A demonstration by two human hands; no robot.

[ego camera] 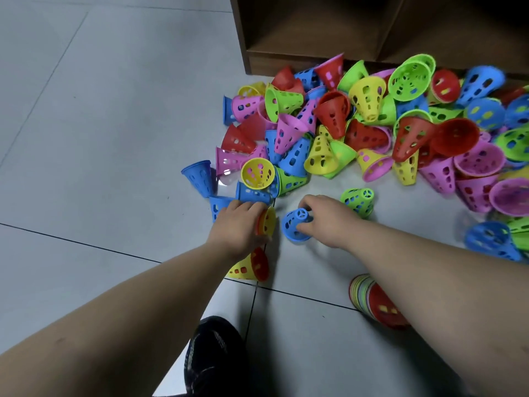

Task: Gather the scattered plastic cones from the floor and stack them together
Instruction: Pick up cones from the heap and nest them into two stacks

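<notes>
1. So, the big heap of cones (372,124) fills the upper right of the frame. It's spilled against the foot of a wooden shelf unit (300,32), and a few strays have rolled out toward the centre of the tiled floor (100,138).
2. The right hand (326,222) is at centre frame with its fingers curled round a blue cone (294,224). The cone is tilted, narrow end up-frame and wide rim toward the bottom.
3. The left hand (239,224) is just to the left of it. Its fingers wrap a yellow cone (267,224) whose open mouth faces right, toward the blue one. A reddish rim shows behind it, so I reckon something's already nested there.
4. My guess on the why: mouth facing tip, near each other but not touching, is how you'd line them up to slide together.
5. Both forearms come in from the bottom corners, stretched out, backs of the hands up, wrists low over the floor.
6. A tall multicolour stack (369,296) lies on its side at lower right, partly under the right forearm. It's probably parked close so new ones go straight on.
7. A yellow-and-red pair (246,267) lies below the left wrist. A green cone (357,200) sits just right of the right hand and looks like the easy next grab.
8. Judging by that heap, most of the job is left.
</notes>
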